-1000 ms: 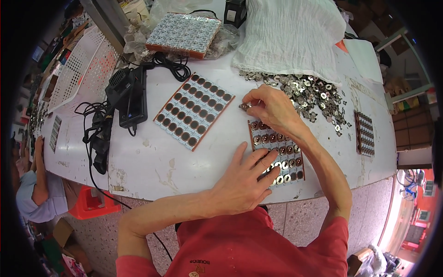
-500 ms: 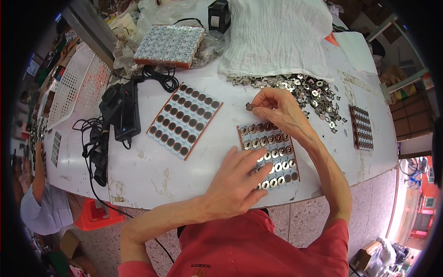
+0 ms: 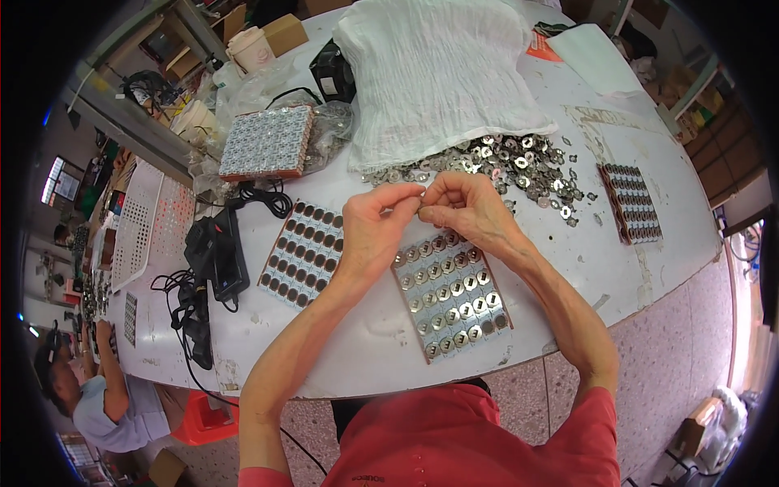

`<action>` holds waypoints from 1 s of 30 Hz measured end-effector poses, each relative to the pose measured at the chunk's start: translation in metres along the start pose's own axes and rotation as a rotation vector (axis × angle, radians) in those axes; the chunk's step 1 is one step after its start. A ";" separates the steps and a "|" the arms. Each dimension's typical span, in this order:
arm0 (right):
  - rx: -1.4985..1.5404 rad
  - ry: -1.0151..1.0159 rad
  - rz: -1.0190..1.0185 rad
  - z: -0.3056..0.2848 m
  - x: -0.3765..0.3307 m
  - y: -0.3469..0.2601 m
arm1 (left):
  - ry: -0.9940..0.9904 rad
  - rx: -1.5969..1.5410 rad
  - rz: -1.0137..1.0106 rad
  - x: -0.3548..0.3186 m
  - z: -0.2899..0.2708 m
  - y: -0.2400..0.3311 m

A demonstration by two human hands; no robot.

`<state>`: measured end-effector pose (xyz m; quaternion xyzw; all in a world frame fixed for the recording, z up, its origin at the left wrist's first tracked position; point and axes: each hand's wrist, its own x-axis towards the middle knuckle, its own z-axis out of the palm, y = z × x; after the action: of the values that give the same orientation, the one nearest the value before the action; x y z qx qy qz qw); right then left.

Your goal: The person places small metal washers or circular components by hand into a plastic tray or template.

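Near centre frame, the left hand (image 3: 375,227) and right hand (image 3: 464,207) are pinching a small metal piece (image 3: 420,204), mostly hidden between their fingertips, which could be slipping onto the disc-covered panel (image 3: 448,347) below centre if either grip is slackening.

On your left you have 1 white perforated basket (image 3: 138,223) near black cables (image 3: 195,329), and 1 red stool (image 3: 207,420) beside a co-worker (image 3: 118,410); ahead, 1 pale lidded cup (image 3: 251,50) stands by a cardboard box (image 3: 285,34).

Left hand (image 3: 375,229) now off the board (image 3: 449,294), up beside the right hand (image 3: 472,213)
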<state>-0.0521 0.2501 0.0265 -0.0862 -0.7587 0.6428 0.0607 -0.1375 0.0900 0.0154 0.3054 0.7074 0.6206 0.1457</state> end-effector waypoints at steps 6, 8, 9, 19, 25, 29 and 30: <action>-0.019 0.082 0.007 -0.011 0.001 0.004 | 0.070 -0.321 -0.244 0.013 0.002 -0.005; 0.003 0.092 -0.018 -0.007 0.000 0.004 | 0.081 -0.321 -0.241 0.013 0.005 -0.003; 0.020 0.099 -0.049 -0.006 -0.001 0.005 | 0.098 -0.321 -0.232 0.013 0.006 -0.002; 0.310 0.025 0.082 -0.017 -0.004 0.004 | -0.042 -0.366 -0.123 0.013 0.009 -0.008; 0.329 0.065 0.109 -0.013 -0.005 0.003 | -0.082 -0.411 -0.121 0.012 0.006 -0.009; 0.404 0.053 0.167 -0.016 -0.007 -0.002 | -0.059 -0.492 -0.138 0.012 0.008 -0.005; 0.362 0.068 0.156 -0.015 -0.007 -0.003 | -0.058 -0.435 -0.124 0.011 0.009 -0.005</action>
<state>-0.0423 0.2624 0.0325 -0.1539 -0.6192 0.7683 0.0510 -0.1422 0.1040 0.0111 0.2406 0.5698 0.7393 0.2662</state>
